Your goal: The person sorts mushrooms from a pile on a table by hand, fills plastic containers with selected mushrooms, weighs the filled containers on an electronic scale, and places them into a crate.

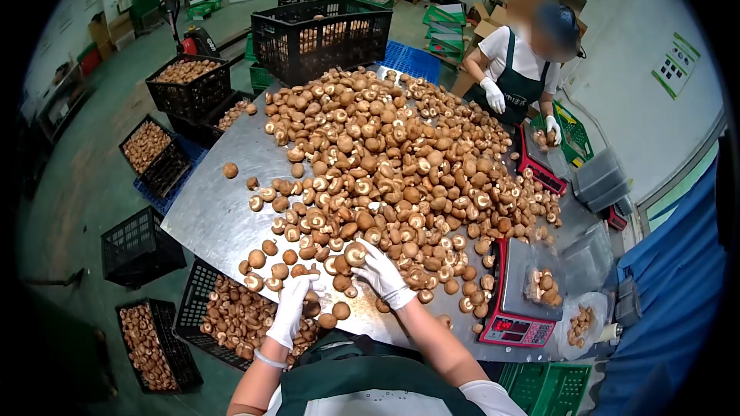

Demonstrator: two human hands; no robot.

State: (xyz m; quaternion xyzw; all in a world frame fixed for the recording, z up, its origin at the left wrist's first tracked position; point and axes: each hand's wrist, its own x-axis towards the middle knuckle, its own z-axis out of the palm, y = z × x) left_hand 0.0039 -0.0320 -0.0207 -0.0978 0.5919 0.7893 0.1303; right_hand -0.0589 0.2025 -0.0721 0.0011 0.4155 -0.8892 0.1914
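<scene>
A large heap of brown mushrooms (401, 162) is spread over the metal table (208, 212). My right hand (383, 273), in a white glove, grips a mushroom (355, 254) with its pale underside turned up, at the near edge of the heap. To its left, my left hand (291, 310), also gloved, has its fingers curled among loose mushrooms (327, 320) by the table's front edge. What lies inside those fingers is hidden. A red scale (512, 330) stands to the right of my hands, bearing a clear container of mushrooms (544, 288).
Below the table's left edge is a black crate of mushrooms (189, 304); more crates stand on the floor. Another black crate (320, 42) sits at the table's far end. A co-worker (516, 69) works at a second scale (539, 162). A plastic bag (583, 323) lies at right.
</scene>
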